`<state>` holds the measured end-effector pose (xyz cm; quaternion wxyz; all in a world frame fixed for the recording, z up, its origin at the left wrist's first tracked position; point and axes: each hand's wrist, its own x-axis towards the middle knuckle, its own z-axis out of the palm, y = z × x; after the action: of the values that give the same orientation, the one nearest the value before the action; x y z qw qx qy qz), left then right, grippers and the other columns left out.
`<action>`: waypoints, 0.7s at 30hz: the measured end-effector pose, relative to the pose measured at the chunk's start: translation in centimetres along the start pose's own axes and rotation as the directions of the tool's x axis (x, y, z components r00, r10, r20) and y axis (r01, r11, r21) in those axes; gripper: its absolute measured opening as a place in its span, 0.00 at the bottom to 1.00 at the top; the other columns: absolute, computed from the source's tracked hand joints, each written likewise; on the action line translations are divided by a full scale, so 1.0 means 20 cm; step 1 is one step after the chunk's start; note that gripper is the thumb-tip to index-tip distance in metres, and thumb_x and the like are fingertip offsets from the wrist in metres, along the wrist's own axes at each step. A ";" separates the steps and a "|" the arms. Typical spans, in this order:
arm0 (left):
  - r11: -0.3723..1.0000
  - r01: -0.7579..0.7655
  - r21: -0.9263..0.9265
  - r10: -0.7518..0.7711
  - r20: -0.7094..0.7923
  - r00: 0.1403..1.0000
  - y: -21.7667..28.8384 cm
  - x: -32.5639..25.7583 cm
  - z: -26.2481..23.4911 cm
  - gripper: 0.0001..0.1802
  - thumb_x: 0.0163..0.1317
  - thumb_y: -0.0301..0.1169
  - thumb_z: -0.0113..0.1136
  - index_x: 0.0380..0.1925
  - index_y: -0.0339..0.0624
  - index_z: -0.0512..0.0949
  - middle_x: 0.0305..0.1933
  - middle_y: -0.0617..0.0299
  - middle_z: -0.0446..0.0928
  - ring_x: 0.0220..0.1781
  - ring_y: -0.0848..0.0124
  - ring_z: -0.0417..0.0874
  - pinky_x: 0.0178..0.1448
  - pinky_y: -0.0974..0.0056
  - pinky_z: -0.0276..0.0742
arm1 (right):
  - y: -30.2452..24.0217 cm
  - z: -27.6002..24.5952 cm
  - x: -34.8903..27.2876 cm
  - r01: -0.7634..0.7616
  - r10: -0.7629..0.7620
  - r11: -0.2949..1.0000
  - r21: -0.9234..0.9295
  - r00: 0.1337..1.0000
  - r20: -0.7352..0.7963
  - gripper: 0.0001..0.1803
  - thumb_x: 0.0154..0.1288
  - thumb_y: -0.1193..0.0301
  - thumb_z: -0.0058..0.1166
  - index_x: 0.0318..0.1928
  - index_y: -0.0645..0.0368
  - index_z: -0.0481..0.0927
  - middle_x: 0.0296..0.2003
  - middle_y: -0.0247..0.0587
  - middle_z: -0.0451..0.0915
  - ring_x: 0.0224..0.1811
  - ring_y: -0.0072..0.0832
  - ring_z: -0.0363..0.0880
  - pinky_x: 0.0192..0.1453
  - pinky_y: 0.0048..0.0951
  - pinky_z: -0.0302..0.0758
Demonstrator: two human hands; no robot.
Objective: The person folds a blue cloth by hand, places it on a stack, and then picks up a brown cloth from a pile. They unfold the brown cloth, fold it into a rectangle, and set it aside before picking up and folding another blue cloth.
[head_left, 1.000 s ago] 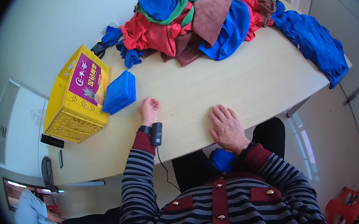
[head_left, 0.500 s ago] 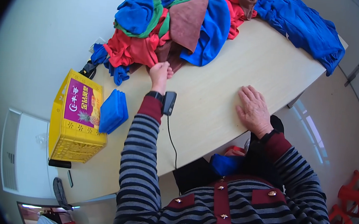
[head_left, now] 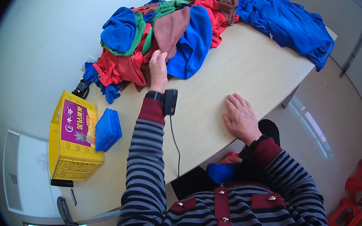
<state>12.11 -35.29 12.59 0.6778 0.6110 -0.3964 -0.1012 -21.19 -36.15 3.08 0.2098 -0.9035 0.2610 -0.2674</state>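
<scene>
Since a moment ago my left hand (head_left: pixel 158 68) has pushed further up the desk (head_left: pixel 239 70) into the cloth pile (head_left: pixel 163 35) — fingers now closing on a brown cloth (head_left: pixel 171 28) at its near edge, where it is easiest to reach. My right hand (head_left: pixel 242 118) lies flat and open, steadying me. Folded blue cloths (head_left: pixel 107 129) lean on the yellow crate (head_left: pixel 72 143), clear of the heap.
</scene>
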 end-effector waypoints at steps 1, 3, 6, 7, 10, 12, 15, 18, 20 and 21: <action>0.990 -0.110 0.088 0.098 0.126 0.987 0.11 -0.09 0.04 0.08 0.69 0.32 0.53 0.37 0.37 0.75 0.32 0.67 0.72 0.36 0.77 0.74 0.43 0.69 0.73 | 0.02 0.00 -0.01 -0.010 0.010 1.000 -0.011 1.000 -0.008 0.28 0.63 0.66 0.58 0.61 0.65 0.74 0.65 0.50 0.71 0.74 0.45 0.61 0.77 0.41 0.59; 0.953 -0.240 0.187 0.192 0.240 0.951 0.34 -0.31 0.00 0.08 0.69 0.30 0.51 0.37 0.35 0.74 0.32 0.66 0.72 0.38 0.78 0.73 0.47 0.69 0.72 | 0.01 -0.01 -0.02 0.009 -0.009 1.000 -0.002 1.000 -0.017 0.28 0.63 0.66 0.58 0.61 0.65 0.74 0.65 0.50 0.71 0.74 0.45 0.62 0.76 0.41 0.60; 0.950 -0.143 0.278 -0.001 0.460 0.888 0.48 -0.68 -0.08 0.08 0.70 0.30 0.51 0.37 0.35 0.75 0.33 0.66 0.73 0.38 0.80 0.73 0.46 0.69 0.71 | 0.04 0.00 -0.04 0.011 -0.011 1.000 0.011 0.999 -0.040 0.27 0.62 0.66 0.58 0.59 0.65 0.75 0.64 0.50 0.72 0.73 0.45 0.63 0.75 0.42 0.61; 0.941 -0.091 0.325 -0.080 0.477 0.875 0.53 -0.82 -0.14 0.08 0.71 0.30 0.51 0.37 0.36 0.75 0.32 0.67 0.72 0.37 0.80 0.73 0.45 0.70 0.71 | 0.03 -0.01 -0.04 0.018 -0.017 1.000 0.020 1.000 -0.026 0.27 0.62 0.66 0.58 0.59 0.65 0.75 0.64 0.50 0.72 0.73 0.45 0.63 0.75 0.42 0.61; 0.860 0.100 0.501 -0.350 0.435 0.829 0.43 -1.14 -0.39 0.07 0.71 0.29 0.53 0.36 0.36 0.74 0.30 0.68 0.70 0.35 0.80 0.72 0.42 0.70 0.72 | 0.01 0.00 -0.02 0.076 -0.077 0.997 -0.009 0.993 -0.091 0.23 0.62 0.67 0.58 0.56 0.65 0.76 0.62 0.50 0.74 0.70 0.45 0.66 0.74 0.42 0.62; 0.875 0.185 0.447 -0.363 0.354 0.862 0.42 -1.35 -0.43 0.07 0.71 0.29 0.53 0.35 0.37 0.73 0.29 0.68 0.70 0.34 0.80 0.71 0.41 0.71 0.71 | 0.02 0.01 0.00 0.095 -0.096 0.995 -0.018 0.990 -0.105 0.21 0.62 0.68 0.58 0.54 0.64 0.77 0.59 0.50 0.76 0.68 0.45 0.68 0.72 0.43 0.64; 0.899 0.298 0.322 -0.368 0.182 0.912 0.41 -1.60 -0.46 0.07 0.70 0.28 0.54 0.34 0.37 0.72 0.28 0.68 0.69 0.33 0.79 0.70 0.39 0.71 0.70 | 0.02 0.03 -0.01 0.150 -0.155 0.988 -0.041 0.973 -0.169 0.17 0.62 0.70 0.57 0.50 0.63 0.79 0.55 0.48 0.79 0.64 0.45 0.72 0.69 0.44 0.67; 0.904 0.232 0.360 -0.254 0.015 0.967 0.38 -1.78 -0.49 0.08 0.72 0.29 0.54 0.33 0.37 0.70 0.32 0.70 0.68 0.36 0.79 0.66 0.44 0.72 0.68 | 0.02 0.05 -0.03 -0.052 0.097 0.966 0.253 0.981 -0.170 0.10 0.62 0.73 0.57 0.44 0.61 0.81 0.48 0.45 0.82 0.55 0.46 0.77 0.61 0.45 0.72; 0.923 0.186 0.338 -0.198 0.000 0.980 0.39 -1.83 -0.50 0.08 0.72 0.28 0.54 0.33 0.37 0.69 0.33 0.70 0.68 0.36 0.79 0.66 0.44 0.72 0.68 | -0.09 0.04 -0.05 0.030 0.019 0.958 0.286 0.986 -0.167 0.10 0.62 0.73 0.57 0.43 0.60 0.82 0.46 0.45 0.82 0.54 0.46 0.78 0.60 0.45 0.73; 0.935 0.135 0.327 -0.142 -0.002 0.990 0.40 -1.85 -0.51 0.09 0.72 0.28 0.54 0.33 0.38 0.68 0.33 0.70 0.69 0.36 0.78 0.67 0.45 0.72 0.68 | -0.17 0.03 -0.06 0.098 -0.043 0.939 0.329 0.984 -0.171 0.09 0.62 0.73 0.58 0.43 0.60 0.82 0.45 0.45 0.83 0.52 0.46 0.79 0.58 0.44 0.74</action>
<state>-8.60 -2.84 5.07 0.5540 0.7399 -0.3712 -0.0882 -20.47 -32.55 3.87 0.3290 -0.8387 0.1950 -0.3877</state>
